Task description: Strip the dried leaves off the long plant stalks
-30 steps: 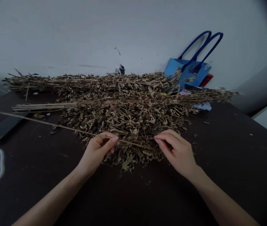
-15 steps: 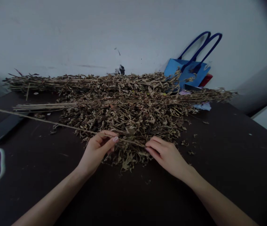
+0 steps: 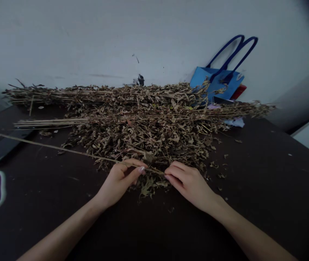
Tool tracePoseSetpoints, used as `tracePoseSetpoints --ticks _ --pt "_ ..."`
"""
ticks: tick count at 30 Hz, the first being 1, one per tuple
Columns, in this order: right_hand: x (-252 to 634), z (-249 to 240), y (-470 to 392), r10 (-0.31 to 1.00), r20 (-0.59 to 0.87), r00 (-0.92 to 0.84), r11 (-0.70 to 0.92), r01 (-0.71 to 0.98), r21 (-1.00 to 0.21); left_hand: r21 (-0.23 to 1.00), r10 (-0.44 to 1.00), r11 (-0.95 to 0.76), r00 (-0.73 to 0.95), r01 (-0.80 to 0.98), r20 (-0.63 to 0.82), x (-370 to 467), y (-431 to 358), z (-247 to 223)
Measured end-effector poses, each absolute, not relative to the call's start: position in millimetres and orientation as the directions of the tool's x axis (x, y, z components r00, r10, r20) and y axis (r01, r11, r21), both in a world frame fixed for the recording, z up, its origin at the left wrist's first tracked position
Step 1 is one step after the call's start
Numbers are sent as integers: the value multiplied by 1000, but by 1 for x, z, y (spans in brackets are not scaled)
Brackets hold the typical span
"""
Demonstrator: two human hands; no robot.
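Observation:
A long thin dried stalk [image 3: 62,149] runs from the far left edge to the middle front of a dark table. My left hand [image 3: 124,179] pinches it between thumb and fingers near its leafy end. The fingertips of my right hand [image 3: 188,183] are closed on the stalk's right end, a short gap away. Beneath and behind both hands lies a wide heap of brown, crumpled dried leaves [image 3: 143,134]. Greener leaves [image 3: 149,186] show between the hands, at the heap's front edge.
Bundled dried stalks [image 3: 53,123] lie across the heap, with more against the wall behind. A blue bag [image 3: 217,83] with dark handles stands at the back right. At left are a flat dark object [image 3: 4,146] and a pale curved edge [image 3: 2,188]. Leaf crumbs dot the dark table [image 3: 252,174].
My left hand has moved right and slightly down along with the stalk. My right hand has shifted slightly left and down, so the gap between the hands is smaller.

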State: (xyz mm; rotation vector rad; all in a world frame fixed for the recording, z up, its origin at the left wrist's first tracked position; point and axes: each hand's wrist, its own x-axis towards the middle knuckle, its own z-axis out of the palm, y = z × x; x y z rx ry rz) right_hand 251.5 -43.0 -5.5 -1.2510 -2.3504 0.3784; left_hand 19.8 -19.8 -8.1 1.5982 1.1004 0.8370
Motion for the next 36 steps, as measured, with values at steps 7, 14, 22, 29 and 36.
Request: tracePoseSetpoints --ticks 7,14,22,29,36 --pt "250 -6 -43 824 290 -486 565 735 -374 926 945 -161 323 343 44 20 -22 -5" --pt "249 -5 -43 814 316 -487 578 733 -359 931 939 -146 342 334 25 21 -21 -3" --pt "249 -7 -44 817 323 -478 573 738 -357 919 950 -144 310 366 26 20 -20 -6" --pt "248 -8 -44 825 332 -456 558 746 -364 955 952 -100 305 278 11 20 -19 -6" --pt "243 -11 -48 816 364 -449 571 725 -385 976 911 33 394 217 -118 27 -25 -5"
